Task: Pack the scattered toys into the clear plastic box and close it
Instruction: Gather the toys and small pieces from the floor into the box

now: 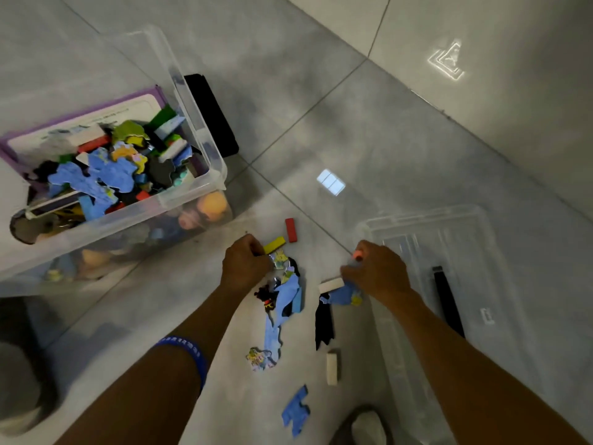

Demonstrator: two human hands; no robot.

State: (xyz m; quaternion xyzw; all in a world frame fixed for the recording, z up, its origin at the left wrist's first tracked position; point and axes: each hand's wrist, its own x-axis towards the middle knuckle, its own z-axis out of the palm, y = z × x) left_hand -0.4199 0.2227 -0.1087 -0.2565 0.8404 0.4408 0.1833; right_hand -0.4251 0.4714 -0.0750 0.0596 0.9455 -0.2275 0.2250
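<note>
home floor, grey tiles (pixel 321 91), toy-filled box (pixel 192 200)

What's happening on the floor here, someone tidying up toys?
Yes. A person is gathering scattered toys off the tiled floor. The left hand grips puzzle pieces beside a yellow block; the right hand holds a few small pieces too. The clear plastic box stands open at the left, already well filled. Its lid lies on the floor at the right. A red block, a white block and a blue puzzle piece are not yet picked up.
</note>
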